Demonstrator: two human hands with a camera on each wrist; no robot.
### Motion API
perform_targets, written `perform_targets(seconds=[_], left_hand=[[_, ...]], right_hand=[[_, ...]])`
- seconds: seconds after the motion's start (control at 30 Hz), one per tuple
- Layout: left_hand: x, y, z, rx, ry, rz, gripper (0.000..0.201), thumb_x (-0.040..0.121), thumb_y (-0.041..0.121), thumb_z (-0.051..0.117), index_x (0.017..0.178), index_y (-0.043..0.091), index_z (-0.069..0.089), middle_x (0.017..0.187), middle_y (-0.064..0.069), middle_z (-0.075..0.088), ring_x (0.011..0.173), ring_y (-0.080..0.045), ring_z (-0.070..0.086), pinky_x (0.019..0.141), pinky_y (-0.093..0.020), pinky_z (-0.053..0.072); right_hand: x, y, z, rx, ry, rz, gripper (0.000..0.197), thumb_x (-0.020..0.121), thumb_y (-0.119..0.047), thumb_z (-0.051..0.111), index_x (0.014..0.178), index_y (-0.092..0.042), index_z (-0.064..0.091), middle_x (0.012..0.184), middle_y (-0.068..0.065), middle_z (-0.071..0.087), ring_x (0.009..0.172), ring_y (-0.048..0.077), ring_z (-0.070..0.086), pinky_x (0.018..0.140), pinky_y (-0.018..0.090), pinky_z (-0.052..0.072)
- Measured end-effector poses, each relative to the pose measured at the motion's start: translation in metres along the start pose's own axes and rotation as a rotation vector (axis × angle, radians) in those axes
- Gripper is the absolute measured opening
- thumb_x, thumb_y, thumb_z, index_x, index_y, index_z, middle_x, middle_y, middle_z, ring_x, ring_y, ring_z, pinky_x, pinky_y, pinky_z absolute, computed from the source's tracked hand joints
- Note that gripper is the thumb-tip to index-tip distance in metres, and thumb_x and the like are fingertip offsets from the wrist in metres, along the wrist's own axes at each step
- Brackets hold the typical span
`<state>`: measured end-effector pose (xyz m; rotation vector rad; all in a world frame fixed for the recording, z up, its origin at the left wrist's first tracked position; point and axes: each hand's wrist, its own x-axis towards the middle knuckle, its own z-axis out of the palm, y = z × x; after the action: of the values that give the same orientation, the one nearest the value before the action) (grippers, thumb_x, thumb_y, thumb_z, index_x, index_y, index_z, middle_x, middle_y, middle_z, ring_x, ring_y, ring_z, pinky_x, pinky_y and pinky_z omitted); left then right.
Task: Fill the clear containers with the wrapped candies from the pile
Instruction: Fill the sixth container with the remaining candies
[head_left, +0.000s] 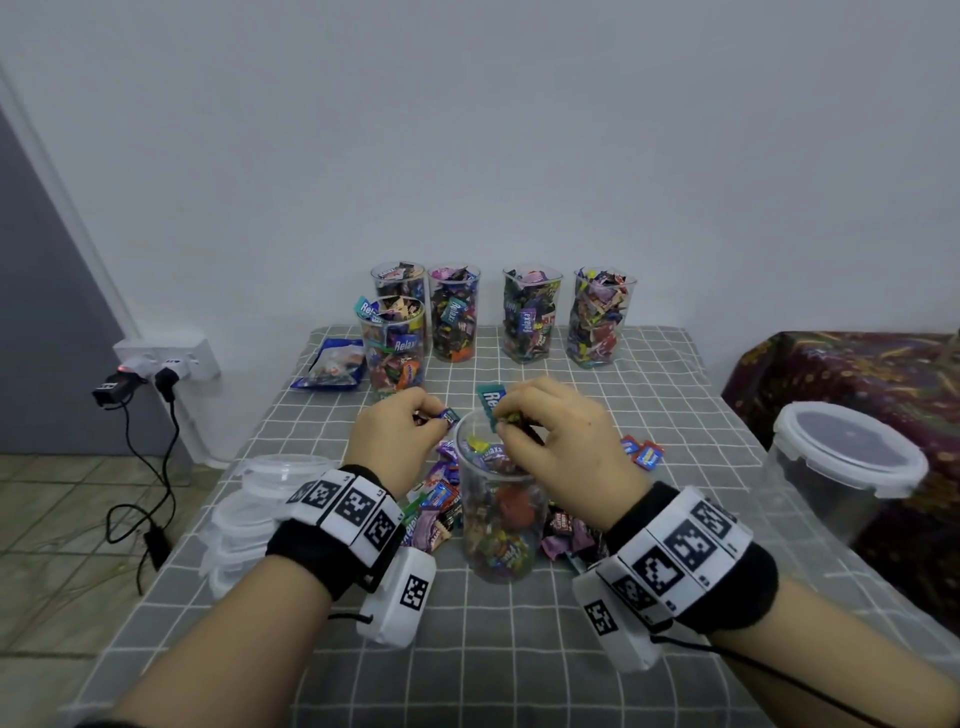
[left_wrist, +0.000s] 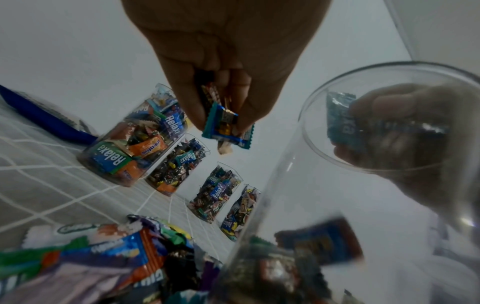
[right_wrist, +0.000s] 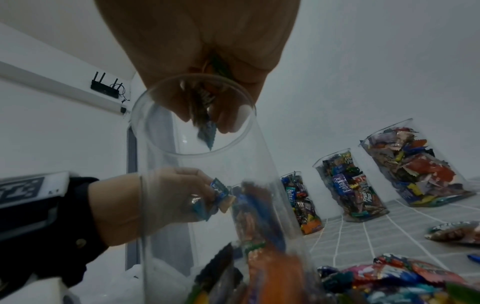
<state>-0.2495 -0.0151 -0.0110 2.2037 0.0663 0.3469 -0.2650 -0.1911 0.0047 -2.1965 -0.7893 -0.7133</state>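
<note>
Both hands pinch candies: left (head_left: 397, 434), right (head_left: 550, 431) over container (head_left: 498, 519); wrist cam shows router (right_wrist: 106, 87).

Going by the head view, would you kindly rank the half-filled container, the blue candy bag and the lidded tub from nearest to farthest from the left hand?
1. Half-filled container: just right of the left hand, beside its fingertips.
2. Blue candy bag: farther back on the table's left side.
3. Lidded tub: far right, beyond the right hand.
</note>
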Motion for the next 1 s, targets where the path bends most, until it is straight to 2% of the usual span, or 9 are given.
perform_targets(seconds=[0.17, 0.27, 0.37, 0.47, 0.57, 0.67, 0.73, 0.9, 1.0], left_hand=[[0.0, 0.003, -0.003, -0.031, 0.021, 0.018, 0.009, 0.083, 0.014, 0.067, 0.08, 0.022, 0.064, 0.094, 0.002, 0.069, 0.085, -0.013, 0.061, 0.076, -0.023, 0.044], [-0.002, 0.008, -0.007, -0.033, 0.043, 0.041, 0.007, 0.083, 0.015, 0.067, 0.08, 0.021, 0.065, 0.092, 0.002, 0.069, 0.084, -0.013, 0.061, 0.076, -0.024, 0.044], [-0.001, 0.014, -0.013, -0.081, 0.063, 0.064, 0.012, 0.083, 0.014, 0.068, 0.077, 0.024, 0.063, 0.088, 0.003, 0.068, 0.083, -0.013, 0.061, 0.079, -0.027, 0.048], [0.002, 0.025, -0.02, -0.231, 0.083, 0.107, 0.024, 0.08, 0.011, 0.069, 0.072, 0.032, 0.063, 0.083, 0.005, 0.067, 0.083, -0.018, 0.065, 0.083, -0.04, 0.054], [-0.001, 0.044, -0.023, -0.275, 0.095, 0.178, 0.024, 0.081, 0.01, 0.068, 0.075, 0.033, 0.063, 0.082, 0.007, 0.067, 0.081, -0.017, 0.065, 0.08, -0.042, 0.055], [-0.009, 0.061, -0.019, -0.283, 0.03, 0.249, 0.022, 0.081, 0.01, 0.068, 0.075, 0.03, 0.063, 0.082, 0.008, 0.067, 0.072, -0.009, 0.061, 0.074, -0.032, 0.054], [-0.016, 0.067, -0.013, -0.204, -0.013, 0.296, 0.017, 0.081, 0.011, 0.068, 0.077, 0.027, 0.064, 0.086, 0.008, 0.068, 0.077, -0.008, 0.063, 0.077, -0.029, 0.053], [-0.028, 0.068, 0.001, -0.005, -0.075, 0.345, 0.007, 0.083, 0.014, 0.064, 0.085, 0.019, 0.067, 0.086, 0.005, 0.067, 0.08, -0.012, 0.061, 0.077, -0.033, 0.05], [-0.031, 0.064, 0.007, 0.092, -0.105, 0.376, 0.01, 0.082, 0.015, 0.063, 0.09, 0.018, 0.067, 0.088, 0.004, 0.065, 0.083, -0.014, 0.06, 0.078, -0.036, 0.048]], right_hand=[[-0.003, -0.001, -0.003, 0.038, -0.03, 0.019, 0.016, 0.076, -0.023, 0.059, 0.083, -0.011, 0.067, 0.089, 0.001, 0.064, 0.082, 0.007, 0.053, 0.074, 0.02, 0.041], [-0.006, -0.001, -0.004, 0.09, -0.033, 0.046, 0.031, 0.078, -0.036, 0.052, 0.085, -0.01, 0.066, 0.101, 0.0, 0.063, 0.095, 0.006, 0.054, 0.084, 0.01, 0.036], [-0.013, -0.002, -0.008, 0.2, -0.047, 0.154, 0.043, 0.076, -0.047, 0.055, 0.106, -0.017, 0.06, 0.115, -0.007, 0.054, 0.108, 0.002, 0.047, 0.093, 0.007, 0.03], [-0.023, 0.001, -0.009, 0.39, -0.167, 0.406, 0.084, 0.062, -0.061, 0.065, 0.134, -0.029, 0.037, 0.135, -0.013, 0.042, 0.124, 0.0, 0.039, 0.103, 0.02, 0.031], [-0.03, 0.005, -0.005, 0.529, -0.256, 0.508, 0.109, 0.055, -0.054, 0.077, 0.145, -0.028, 0.021, 0.141, -0.013, 0.036, 0.131, 0.001, 0.035, 0.108, 0.026, 0.032], [-0.033, 0.007, 0.0, 0.62, -0.262, 0.553, 0.102, 0.06, -0.035, 0.083, 0.142, -0.024, 0.024, 0.135, -0.008, 0.043, 0.126, 0.005, 0.043, 0.106, 0.024, 0.036], [-0.034, 0.011, 0.001, 0.637, -0.242, 0.567, 0.094, 0.06, -0.033, 0.084, 0.136, -0.025, 0.029, 0.132, -0.008, 0.047, 0.124, 0.005, 0.045, 0.104, 0.023, 0.038], [-0.036, 0.014, 0.003, 0.647, -0.206, 0.533, 0.075, 0.062, -0.026, 0.084, 0.122, -0.036, 0.039, 0.124, -0.014, 0.054, 0.117, -0.002, 0.052, 0.096, 0.018, 0.042], [-0.037, 0.016, 0.005, 0.686, -0.169, 0.499, 0.072, 0.066, -0.014, 0.083, 0.125, -0.024, 0.042, 0.116, -0.007, 0.062, 0.108, 0.001, 0.06, 0.087, 0.017, 0.046]])
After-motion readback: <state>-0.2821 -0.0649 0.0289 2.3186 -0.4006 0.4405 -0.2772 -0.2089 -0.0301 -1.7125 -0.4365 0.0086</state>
